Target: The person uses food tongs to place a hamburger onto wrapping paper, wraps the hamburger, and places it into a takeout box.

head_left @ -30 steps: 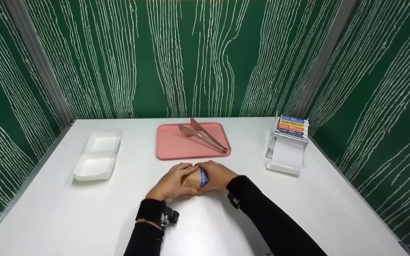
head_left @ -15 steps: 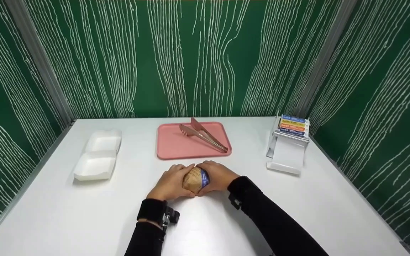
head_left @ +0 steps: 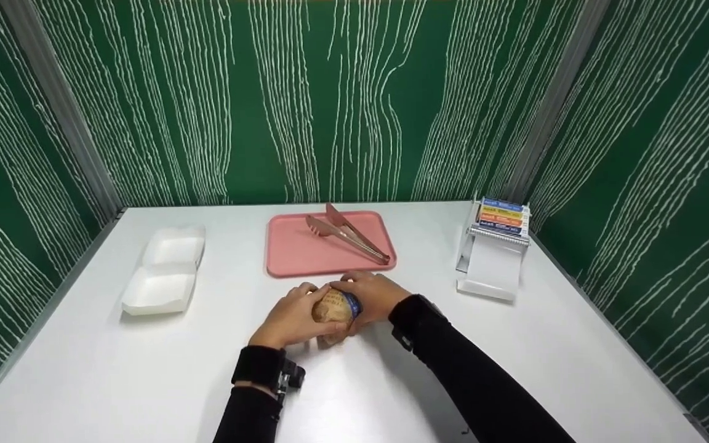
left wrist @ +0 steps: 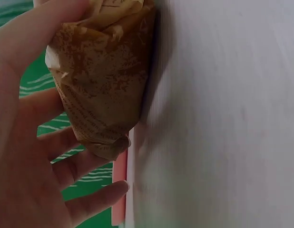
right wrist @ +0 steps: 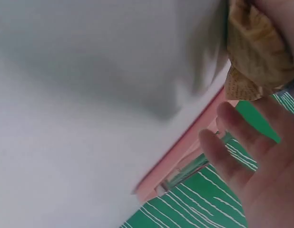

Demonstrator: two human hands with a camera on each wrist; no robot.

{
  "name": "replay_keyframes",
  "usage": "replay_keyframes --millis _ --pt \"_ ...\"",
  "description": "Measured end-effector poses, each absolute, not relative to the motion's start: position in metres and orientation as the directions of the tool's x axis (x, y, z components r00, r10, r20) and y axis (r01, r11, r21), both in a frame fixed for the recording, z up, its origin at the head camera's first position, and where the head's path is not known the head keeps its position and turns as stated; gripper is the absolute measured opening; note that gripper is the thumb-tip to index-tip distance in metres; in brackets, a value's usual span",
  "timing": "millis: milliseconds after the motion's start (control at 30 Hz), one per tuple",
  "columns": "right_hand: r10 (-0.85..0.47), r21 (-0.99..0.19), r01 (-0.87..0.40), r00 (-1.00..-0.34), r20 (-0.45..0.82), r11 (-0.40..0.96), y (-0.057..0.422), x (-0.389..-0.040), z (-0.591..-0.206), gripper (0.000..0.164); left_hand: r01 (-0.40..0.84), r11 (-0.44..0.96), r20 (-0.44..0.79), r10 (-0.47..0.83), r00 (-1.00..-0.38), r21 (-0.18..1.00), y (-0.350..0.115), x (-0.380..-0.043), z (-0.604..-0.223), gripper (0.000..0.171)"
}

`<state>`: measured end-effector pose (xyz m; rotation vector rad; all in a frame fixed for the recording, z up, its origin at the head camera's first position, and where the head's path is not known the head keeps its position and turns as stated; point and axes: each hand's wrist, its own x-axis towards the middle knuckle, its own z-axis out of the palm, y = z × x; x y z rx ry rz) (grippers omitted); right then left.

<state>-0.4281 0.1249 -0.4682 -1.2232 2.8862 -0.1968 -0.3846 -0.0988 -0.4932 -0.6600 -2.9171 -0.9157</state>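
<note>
A round bundle in brown printed paper, like a wrapped burger (head_left: 333, 306), is held between both hands just in front of the pink tray. A blue label (head_left: 352, 304) shows on its right side. The left hand (head_left: 287, 317) grips it from the left, thumb on the near side and fingers on the far side. From the right, the right hand (head_left: 379, 296) holds it around the labelled side. In the left wrist view the folded wrapper (left wrist: 102, 76) tapers to a crumpled end. Twisted paper (right wrist: 261, 52) shows in the right wrist view. The contents are hidden.
Metal tongs (head_left: 354, 240) lie on the pink tray (head_left: 287, 261) behind the hands. At the left stands an opened white clamshell box (head_left: 160, 288). A label dispenser (head_left: 495, 246) with several coloured strips and a white sheet is at the right. Green walls enclose the white table (head_left: 84, 369).
The wrapped burger has tilted between the hands, so more paper shows below the left thumb. The right hand has shifted slightly up and away. The head view has moved a little.
</note>
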Motion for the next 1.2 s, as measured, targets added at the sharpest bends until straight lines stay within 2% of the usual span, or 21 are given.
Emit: replay_keyframes --millis 133,267,333,467,633,833,933,1200 --pt "-0.709 -0.031 -0.717 -0.695 0.121 0.697 0.121 -0.423 -0.465 0.089 0.354 0.753 0.137 0.338 -0.931 0.554 -0.098 -0.382 -0.492 0.100" --pt "-0.667 0.077 -0.665 -0.728 0.158 0.743 0.118 -0.417 -0.463 0.066 0.339 0.733 0.140 0.320 -0.937 0.590 -0.097 -0.382 -0.491 0.097" --pt "-0.650 0.101 -0.643 -0.746 0.145 0.760 0.117 -0.414 -0.463 0.061 0.341 0.720 0.149 0.318 -0.936 0.604 -0.098 -0.382 -0.492 0.093" --pt "-0.639 0.021 -0.640 -0.765 0.079 0.769 0.116 -0.408 -0.461 0.059 0.338 0.718 0.158 0.308 -0.938 0.608 -0.098 -0.382 -0.492 0.083" --pt "-0.623 -0.118 -0.616 -0.781 -0.042 0.779 0.115 -0.403 -0.448 0.070 0.330 0.708 0.165 0.294 -0.942 0.625 -0.097 -0.383 -0.490 0.080" --pt "-0.611 -0.251 -0.567 -0.776 -0.159 0.785 0.116 -0.401 -0.437 0.081 0.299 0.683 0.141 0.279 -0.950 0.666 -0.096 -0.382 -0.489 0.052" --pt "-0.633 -0.277 -0.584 -0.762 -0.139 0.763 0.118 -0.402 -0.439 0.086 0.299 0.669 0.141 0.280 -0.949 0.680 -0.096 -0.381 -0.488 0.050" --pt "-0.686 -0.242 -0.661 -0.727 -0.025 0.710 0.117 -0.403 -0.449 0.084 0.315 0.703 0.156 0.282 -0.947 0.638 -0.092 -0.381 -0.486 0.051"
